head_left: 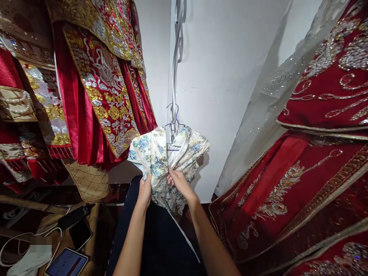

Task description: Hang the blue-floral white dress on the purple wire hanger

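A short-sleeved blouse point(156, 161), cream with blue and yellow flowers, hangs open at the front from a thin blue hanger point(176, 123). My left hand point(145, 189) grips its left side, thumb on top of the cloth. Near the middle of the front, my right hand point(176, 180) pinches the edge of the opening, fingers curled. Below my hands the cloth falls in gathered, shaded folds. The fingers of my left hand are partly hidden behind the fabric.
A white metal strip point(174, 69) runs down the wall point(224, 65) above the hanger. Red embroidered garments point(106, 88) hang at left, more red beaded garments point(287, 191) at right. A phone point(80, 234), a lit tablet-like device point(66, 262) and a white cable point(28, 234) lie lower left.
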`<act>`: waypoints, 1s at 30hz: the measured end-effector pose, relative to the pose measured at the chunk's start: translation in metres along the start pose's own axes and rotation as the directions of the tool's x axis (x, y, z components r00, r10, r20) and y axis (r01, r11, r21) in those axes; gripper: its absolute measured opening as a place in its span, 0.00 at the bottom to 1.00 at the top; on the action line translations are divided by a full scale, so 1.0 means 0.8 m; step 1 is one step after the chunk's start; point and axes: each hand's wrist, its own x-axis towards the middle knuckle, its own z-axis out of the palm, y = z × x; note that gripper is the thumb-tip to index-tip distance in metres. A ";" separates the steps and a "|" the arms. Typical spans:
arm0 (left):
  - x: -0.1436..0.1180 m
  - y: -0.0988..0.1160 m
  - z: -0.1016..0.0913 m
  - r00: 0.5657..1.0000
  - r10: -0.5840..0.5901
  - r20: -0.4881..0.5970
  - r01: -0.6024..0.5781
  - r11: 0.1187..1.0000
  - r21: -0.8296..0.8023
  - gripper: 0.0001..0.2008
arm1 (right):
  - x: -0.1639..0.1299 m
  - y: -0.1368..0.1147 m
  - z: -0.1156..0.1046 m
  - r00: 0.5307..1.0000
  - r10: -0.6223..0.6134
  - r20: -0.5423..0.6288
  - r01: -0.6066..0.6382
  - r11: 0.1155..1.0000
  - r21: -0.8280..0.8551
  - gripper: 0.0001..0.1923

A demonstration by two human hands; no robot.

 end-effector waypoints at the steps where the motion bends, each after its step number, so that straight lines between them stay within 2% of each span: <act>1: -0.001 0.005 -0.004 1.000 0.005 0.004 -0.005 1.000 0.022 0.32 | -0.003 0.004 0.010 1.000 0.002 -0.015 -0.001 0.999 0.043 0.23; 3: -0.007 0.012 -0.013 0.997 0.073 0.007 -0.074 0.996 0.060 0.30 | -0.011 0.006 0.022 0.996 0.036 -0.083 -0.026 0.992 0.121 0.19; 5: -0.017 0.016 -0.018 0.970 0.240 -0.029 -0.235 0.964 0.124 0.29 | -0.021 0.007 0.025 0.987 0.074 -0.143 -0.048 0.983 0.177 0.17; 6: -0.024 0.016 -0.019 0.935 0.347 -0.068 -0.330 0.925 0.186 0.29 | -0.027 0.008 0.024 0.982 0.095 -0.163 -0.062 0.979 0.195 0.17; 8: -0.038 0.015 -0.016 0.829 0.549 -0.111 -0.479 0.797 0.367 0.31 | -0.038 0.010 0.021 0.977 0.132 -0.167 -0.094 0.971 0.218 0.16; 9: -0.045 0.014 -0.012 0.785 0.616 -0.067 -0.527 0.720 0.451 0.31 | -0.043 0.010 0.019 0.977 0.147 -0.153 -0.110 0.968 0.225 0.15; 10: -0.051 0.014 -0.007 0.763 0.646 0.031 -0.570 0.649 0.504 0.29 | -0.049 0.010 0.018 0.979 0.155 -0.135 -0.121 0.966 0.229 0.15; 11: -0.055 0.014 0.000 0.757 0.630 0.171 -0.613 0.594 0.522 0.23 | -0.053 0.009 0.017 0.980 0.156 -0.120 -0.126 0.965 0.231 0.15; 13: -0.060 0.014 0.016 0.742 0.502 0.445 -0.671 0.561 0.485 0.09 | -0.060 0.005 0.017 0.984 0.141 -0.107 -0.114 0.967 0.227 0.16; 15: -0.060 0.013 0.031 0.719 0.389 0.576 -0.676 0.581 0.453 0.05 | -0.062 -0.002 0.012 0.986 0.133 -0.105 -0.106 0.968 0.229 0.17; 19: -0.055 0.009 0.047 0.696 0.364 0.619 -0.701 0.533 0.474 0.04 | -0.033 -0.036 -0.024 0.974 0.157 -0.160 -0.110 0.957 0.269 0.13; 23: -0.041 0.006 0.045 0.655 0.295 0.696 -0.745 0.406 0.530 0.03 | 0.044 -0.102 -0.078 0.953 0.111 -0.281 -0.008 0.938 0.346 0.09; 25: -0.031 0.011 0.042 0.628 0.234 0.742 -0.770 0.327 0.548 0.03 | 0.079 -0.139 -0.093 0.940 0.080 -0.332 0.058 0.920 0.388 0.08; 28: -0.015 0.039 0.041 0.585 0.166 0.794 -0.803 0.253 0.539 0.04 | 0.099 -0.176 -0.092 0.928 0.018 -0.371 0.134 0.916 0.378 0.09; 30: -0.005 0.076 0.049 0.547 0.231 0.804 -0.830 0.277 0.485 0.02 | 0.091 -0.183 -0.082 0.941 -0.054 -0.335 0.172 0.926 0.336 0.09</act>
